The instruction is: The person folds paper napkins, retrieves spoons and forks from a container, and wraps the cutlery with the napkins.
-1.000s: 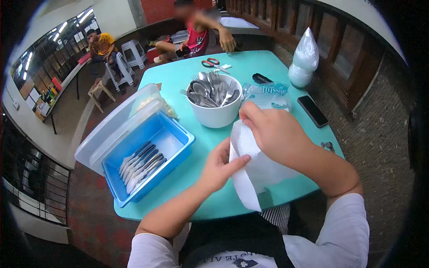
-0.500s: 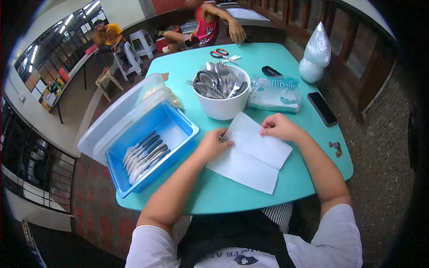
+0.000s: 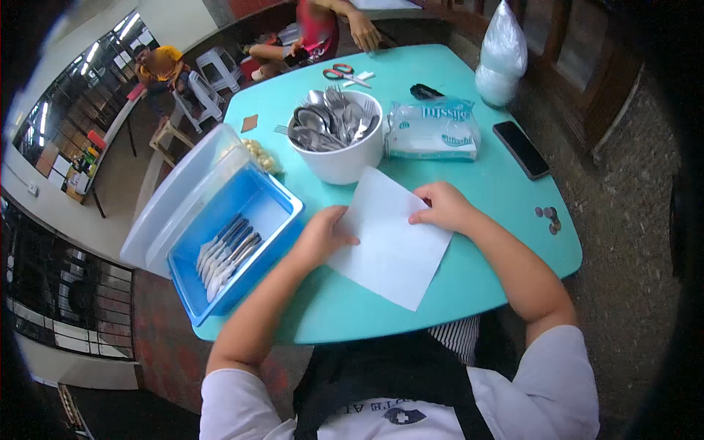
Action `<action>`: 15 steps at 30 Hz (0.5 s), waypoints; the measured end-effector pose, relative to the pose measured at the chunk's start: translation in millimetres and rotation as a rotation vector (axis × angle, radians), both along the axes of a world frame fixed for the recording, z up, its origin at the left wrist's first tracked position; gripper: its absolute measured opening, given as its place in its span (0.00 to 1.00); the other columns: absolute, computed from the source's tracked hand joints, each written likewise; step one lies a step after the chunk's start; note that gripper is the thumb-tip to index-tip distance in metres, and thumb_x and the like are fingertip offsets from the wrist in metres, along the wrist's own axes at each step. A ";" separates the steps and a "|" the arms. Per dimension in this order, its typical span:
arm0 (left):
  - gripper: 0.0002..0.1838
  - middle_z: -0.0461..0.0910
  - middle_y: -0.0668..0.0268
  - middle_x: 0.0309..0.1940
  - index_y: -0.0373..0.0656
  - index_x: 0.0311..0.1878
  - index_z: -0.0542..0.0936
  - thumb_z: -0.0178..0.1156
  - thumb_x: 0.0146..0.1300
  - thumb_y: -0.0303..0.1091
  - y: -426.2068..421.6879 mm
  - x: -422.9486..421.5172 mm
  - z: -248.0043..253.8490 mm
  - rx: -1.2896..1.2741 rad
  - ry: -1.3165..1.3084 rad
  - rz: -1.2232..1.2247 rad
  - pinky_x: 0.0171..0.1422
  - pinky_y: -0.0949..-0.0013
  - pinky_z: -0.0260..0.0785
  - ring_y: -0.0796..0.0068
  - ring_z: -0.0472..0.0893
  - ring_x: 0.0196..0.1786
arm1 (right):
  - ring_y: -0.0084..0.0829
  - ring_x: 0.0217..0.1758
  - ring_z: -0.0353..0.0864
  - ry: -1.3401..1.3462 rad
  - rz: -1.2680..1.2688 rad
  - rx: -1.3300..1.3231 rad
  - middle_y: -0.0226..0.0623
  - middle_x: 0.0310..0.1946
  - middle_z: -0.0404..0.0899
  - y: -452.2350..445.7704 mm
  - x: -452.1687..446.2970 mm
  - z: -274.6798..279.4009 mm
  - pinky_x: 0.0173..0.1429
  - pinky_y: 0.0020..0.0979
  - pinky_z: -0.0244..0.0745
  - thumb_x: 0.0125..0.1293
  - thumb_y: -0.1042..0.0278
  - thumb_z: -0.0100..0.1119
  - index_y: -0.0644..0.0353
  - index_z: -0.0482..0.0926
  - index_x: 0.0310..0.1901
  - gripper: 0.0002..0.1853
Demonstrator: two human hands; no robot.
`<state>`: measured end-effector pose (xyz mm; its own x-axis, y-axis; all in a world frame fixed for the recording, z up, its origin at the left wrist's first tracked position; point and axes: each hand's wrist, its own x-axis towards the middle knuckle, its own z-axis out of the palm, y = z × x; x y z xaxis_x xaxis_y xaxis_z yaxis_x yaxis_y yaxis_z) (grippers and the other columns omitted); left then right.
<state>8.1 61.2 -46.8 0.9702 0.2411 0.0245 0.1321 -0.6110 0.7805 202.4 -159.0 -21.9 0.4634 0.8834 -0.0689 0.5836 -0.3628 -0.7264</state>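
A white paper napkin lies spread between my hands at the front of the turquoise table. My left hand pinches its left edge between thumb and fingers. At the upper right edge, my right hand grips it the same way. Just beyond stands a white bucket full of forks and spoons. To the left, a blue tray holds a row of wrapped cutlery sets, their white ends toward me. The blue-and-clear napkin pack lies right of the bucket.
Scissors, a phone, coins and a plastic-wrapped cone-shaped bundle are on the table. A clear lid leans along the tray's far-left side. Two other people sit beyond, one with a hand at the far edge.
The napkin's crosswise overlap has gone, and it now lies as one smooth sheet. Both hands still hold it. The whole view has shifted slightly.
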 end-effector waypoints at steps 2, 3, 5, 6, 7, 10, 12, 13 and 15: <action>0.26 0.79 0.54 0.36 0.34 0.51 0.76 0.74 0.48 0.30 -0.5 -9.6 0.8 0.000 0.055 0.032 0.44 0.62 0.71 0.65 0.78 0.39 | 0.41 0.36 0.82 -0.017 0.049 0.051 0.44 0.33 0.83 -2.9 2.6 -10.6 0.43 0.37 0.74 0.46 0.63 0.72 0.61 0.84 0.38 0.17; 0.25 0.80 0.53 0.38 0.34 0.50 0.76 0.73 0.48 0.28 -1.1 -9.7 4.9 0.064 0.086 0.048 0.47 0.62 0.72 0.61 0.79 0.40 | 0.42 0.37 0.81 -0.068 0.085 0.079 0.43 0.34 0.83 -0.5 9.9 -17.9 0.43 0.36 0.74 0.46 0.64 0.72 0.61 0.84 0.38 0.16; 0.20 0.79 0.55 0.36 0.36 0.46 0.76 0.71 0.50 0.26 -1.5 -11.6 15.6 0.128 0.091 -0.008 0.46 0.63 0.71 0.63 0.78 0.39 | 0.41 0.38 0.81 -0.112 0.114 0.107 0.42 0.34 0.82 0.5 9.4 -13.4 0.43 0.35 0.74 0.48 0.67 0.71 0.60 0.84 0.37 0.14; 0.19 0.74 0.60 0.28 0.35 0.45 0.77 0.71 0.52 0.28 -2.9 -12.5 14.5 0.096 -0.028 -0.042 0.40 0.65 0.67 0.69 0.71 0.32 | 0.40 0.38 0.81 -0.120 0.121 0.104 0.41 0.34 0.82 -1.5 8.6 -11.4 0.43 0.34 0.74 0.48 0.68 0.71 0.60 0.84 0.37 0.13; 0.17 0.74 0.60 0.29 0.36 0.45 0.77 0.71 0.52 0.27 -4.8 -14.3 12.2 0.076 -0.045 -0.033 0.41 0.65 0.67 0.69 0.72 0.33 | 0.40 0.38 0.81 -0.100 0.129 0.129 0.41 0.34 0.81 -2.4 7.4 -11.3 0.44 0.34 0.75 0.48 0.71 0.69 0.59 0.84 0.37 0.12; 0.14 0.76 0.60 0.30 0.37 0.43 0.77 0.68 0.53 0.23 -7.3 -15.9 10.9 0.026 -0.079 -0.046 0.42 0.66 0.69 0.69 0.74 0.34 | 0.39 0.39 0.81 -0.071 0.145 0.191 0.39 0.34 0.80 -3.5 2.0 -10.1 0.45 0.33 0.75 0.48 0.79 0.64 0.58 0.85 0.36 0.11; 0.13 0.77 0.60 0.32 0.38 0.42 0.77 0.67 0.54 0.21 -3.8 -16.2 7.0 0.009 -0.095 -0.081 0.44 0.66 0.71 0.68 0.77 0.36 | 0.38 0.40 0.81 -0.106 0.175 0.221 0.38 0.33 0.79 -1.1 3.3 -8.7 0.45 0.32 0.75 0.47 0.83 0.60 0.58 0.85 0.35 0.13; 0.12 0.77 0.59 0.33 0.38 0.41 0.77 0.66 0.53 0.20 -3.3 -17.0 7.6 0.050 -0.090 -0.092 0.44 0.65 0.71 0.67 0.78 0.37 | 0.38 0.40 0.81 -0.107 0.170 0.237 0.38 0.33 0.79 -0.2 3.7 -10.7 0.46 0.32 0.75 0.46 0.84 0.59 0.58 0.85 0.35 0.14; 0.11 0.78 0.58 0.35 0.37 0.40 0.77 0.65 0.53 0.19 -3.5 -18.2 12.4 0.127 -0.076 -0.113 0.45 0.64 0.72 0.63 0.80 0.39 | 0.38 0.40 0.81 -0.105 0.162 0.265 0.38 0.33 0.79 1.2 5.3 -16.5 0.46 0.32 0.75 0.44 0.85 0.57 0.58 0.85 0.34 0.15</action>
<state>-10.1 57.7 -34.3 0.9851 0.1210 0.1224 0.0005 -0.7131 0.7011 207.7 -157.8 -38.3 0.3080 0.9270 0.2142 0.6950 -0.0654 -0.7161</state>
